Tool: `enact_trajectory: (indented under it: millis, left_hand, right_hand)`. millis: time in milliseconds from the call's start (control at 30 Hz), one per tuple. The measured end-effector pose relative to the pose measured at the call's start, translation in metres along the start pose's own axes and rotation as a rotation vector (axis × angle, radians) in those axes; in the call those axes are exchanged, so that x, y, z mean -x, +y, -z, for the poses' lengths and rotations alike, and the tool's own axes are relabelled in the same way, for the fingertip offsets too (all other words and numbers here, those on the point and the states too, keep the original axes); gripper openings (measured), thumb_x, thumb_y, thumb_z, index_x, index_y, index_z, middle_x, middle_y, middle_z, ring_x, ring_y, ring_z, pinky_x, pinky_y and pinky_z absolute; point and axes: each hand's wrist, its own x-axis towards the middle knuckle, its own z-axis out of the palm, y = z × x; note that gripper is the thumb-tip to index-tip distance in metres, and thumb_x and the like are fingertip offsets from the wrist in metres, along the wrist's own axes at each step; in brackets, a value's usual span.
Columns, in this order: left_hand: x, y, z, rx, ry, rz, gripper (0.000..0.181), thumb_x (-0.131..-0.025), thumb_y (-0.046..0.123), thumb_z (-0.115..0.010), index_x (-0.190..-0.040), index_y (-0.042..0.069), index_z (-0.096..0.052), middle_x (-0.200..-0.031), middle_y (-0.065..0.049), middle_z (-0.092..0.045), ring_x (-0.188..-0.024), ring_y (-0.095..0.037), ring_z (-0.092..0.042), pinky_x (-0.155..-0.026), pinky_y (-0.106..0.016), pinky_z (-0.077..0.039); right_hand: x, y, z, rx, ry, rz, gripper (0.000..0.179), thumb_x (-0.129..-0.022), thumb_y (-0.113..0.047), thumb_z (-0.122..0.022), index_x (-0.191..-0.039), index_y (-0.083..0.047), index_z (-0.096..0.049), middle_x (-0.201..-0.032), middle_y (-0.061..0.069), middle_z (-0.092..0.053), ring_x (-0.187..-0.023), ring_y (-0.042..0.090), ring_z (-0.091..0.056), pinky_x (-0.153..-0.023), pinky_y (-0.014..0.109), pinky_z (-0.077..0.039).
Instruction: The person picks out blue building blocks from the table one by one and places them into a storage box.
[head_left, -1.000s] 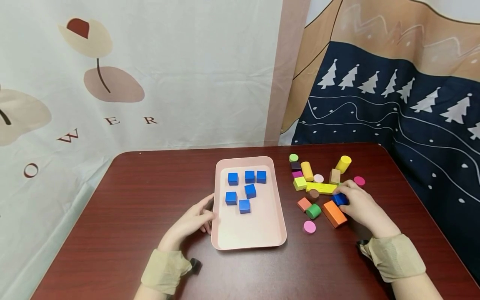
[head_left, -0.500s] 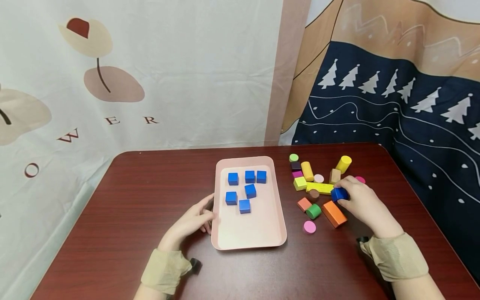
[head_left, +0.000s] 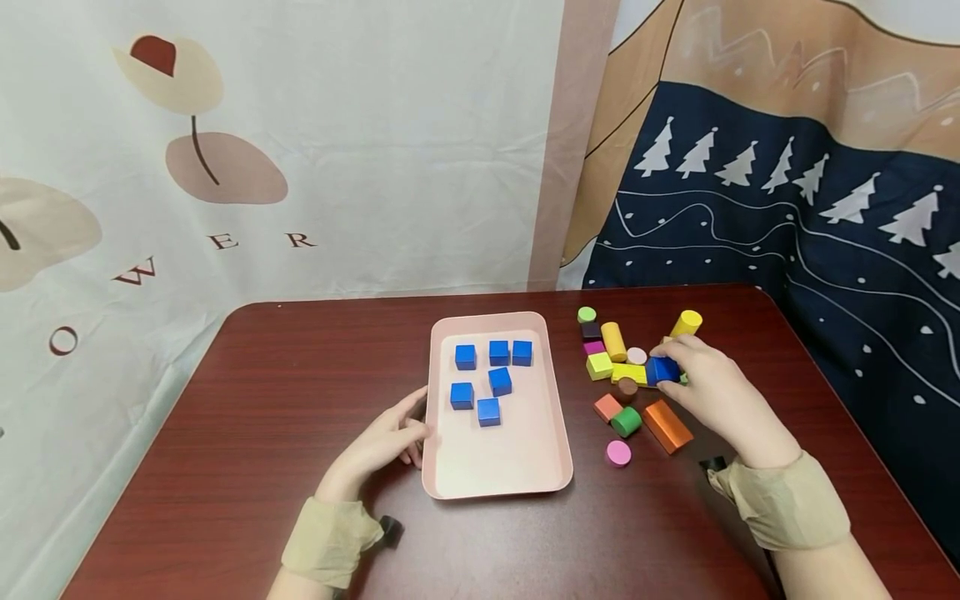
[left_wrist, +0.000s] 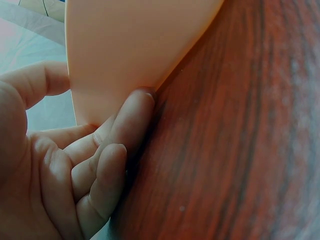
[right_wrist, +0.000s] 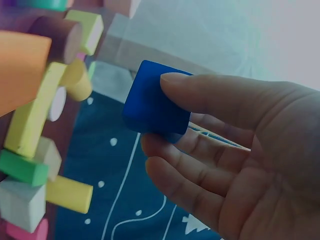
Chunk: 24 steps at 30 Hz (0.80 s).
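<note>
A blue cube [right_wrist: 152, 102] is pinched between the thumb and fingertips of my right hand [right_wrist: 220, 130]. In the head view the right hand [head_left: 720, 392] holds this cube over the yellow bar [head_left: 628, 374], among the loose blocks. The pink tray [head_left: 502, 467] lies at the middle of the table with several blue cubes [head_left: 488, 412] on it. My left hand [head_left: 386, 437] holds the tray by its left edge. In the left wrist view its thumb meets the rim, and curled fingers [left_wrist: 132, 117] touch the tray's outer wall [left_wrist: 135, 45] near the table.
Right of the tray lie an orange block [head_left: 667, 427], a green cylinder [head_left: 626, 422], a pink disc [head_left: 618, 453], a brown cylinder [head_left: 625, 389] and yellow cylinders [head_left: 612, 342]. The dark red table [head_left: 315, 358] ends at curtains [head_left: 375, 167] behind.
My right hand has lifted the blue cube from beside the orange block and carried it left and away from me. The left hand and the tray have stayed put.
</note>
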Motion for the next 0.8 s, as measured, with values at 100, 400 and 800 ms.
enact_trajectory:
  millis: [100, 400, 800]
  left_hand:
    - [0.0, 0.0, 0.0, -0.001, -0.001, 0.003, 0.07, -0.09, 0.01, -0.057, -0.15, 0.001, -0.023, -0.067, -0.009, -0.062, -0.051, -0.025, -0.058, -0.047, -0.031, -0.048]
    - [0.0, 0.001, 0.0, -0.004, 0.004, 0.013, 0.069, -0.091, 0.011, -0.057, -0.15, 0.001, -0.023, -0.068, -0.009, -0.062, -0.051, -0.025, -0.058, -0.048, -0.033, -0.049]
    - [0.001, 0.001, 0.0, -0.009, 0.002, 0.016, 0.07, -0.09, 0.011, -0.057, -0.15, 0.001, -0.023, -0.067, -0.009, -0.062, -0.052, -0.025, -0.058, -0.048, -0.032, -0.049]
  right_hand:
    - [-0.002, -0.007, 0.002, -0.007, 0.006, 0.008, 0.038, -0.079, -0.002, -0.076, -0.114, 0.003, -0.062, -0.11, 0.02, -0.056, -0.092, 0.038, -0.058, -0.079, 0.057, -0.05]
    - [-0.012, -0.027, 0.005, -0.034, -0.012, 0.083, 0.038, -0.081, -0.006, -0.076, -0.115, 0.003, -0.062, -0.107, 0.016, -0.057, -0.092, 0.033, -0.058, -0.076, 0.05, -0.053]
    - [-0.024, -0.061, 0.006, -0.037, -0.023, 0.143, 0.039, -0.081, -0.008, -0.076, -0.117, -0.001, -0.063, -0.11, 0.014, -0.057, -0.092, 0.031, -0.06, -0.077, 0.051, -0.053]
